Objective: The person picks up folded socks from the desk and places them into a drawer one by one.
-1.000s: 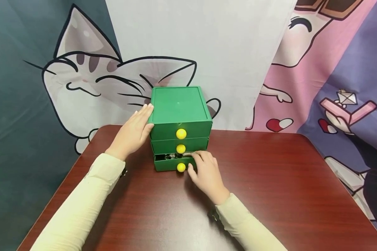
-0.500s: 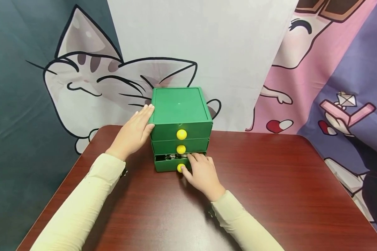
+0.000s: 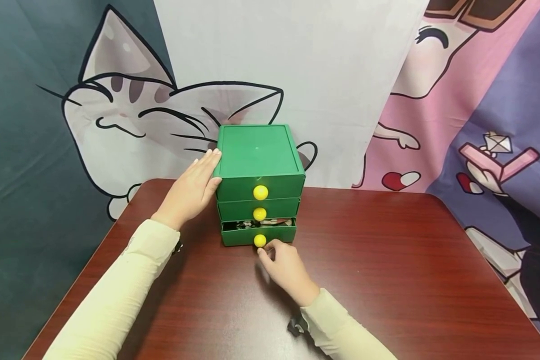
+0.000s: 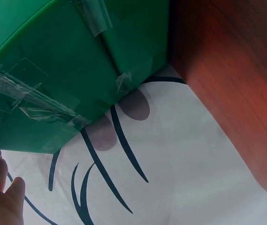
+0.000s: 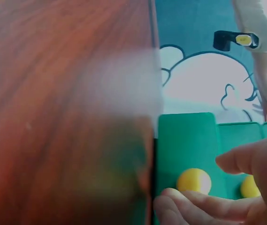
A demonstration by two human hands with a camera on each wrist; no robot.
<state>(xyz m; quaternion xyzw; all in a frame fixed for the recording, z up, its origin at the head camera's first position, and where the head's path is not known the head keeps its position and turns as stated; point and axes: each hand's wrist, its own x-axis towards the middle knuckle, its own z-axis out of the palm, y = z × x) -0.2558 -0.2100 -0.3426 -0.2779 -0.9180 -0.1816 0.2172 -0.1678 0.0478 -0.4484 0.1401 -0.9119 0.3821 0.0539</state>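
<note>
A green drawer cabinet stands on the table, each of its three drawers fitted with a round yellow knob. Its bottom drawer is pulled out a little, and small patterned items show in the gap; their kind is unclear. Against the cabinet's upper left edge rests my left hand, fingers straight. My right hand is at the bottom drawer's yellow knob, thumb and bent fingers apart. In the right wrist view its fingers lie beside the knob, and I cannot tell whether they touch it.
The reddish-brown wooden table extends to both sides and in front of the cabinet. Behind it hangs a cloth backdrop with cartoon cats. Clear tape strips cross the cabinet's seams in the left wrist view.
My right hand has moved from the open drawer's right side and upper edge down and left to the front, beside the knob. The left hand stays in place.
</note>
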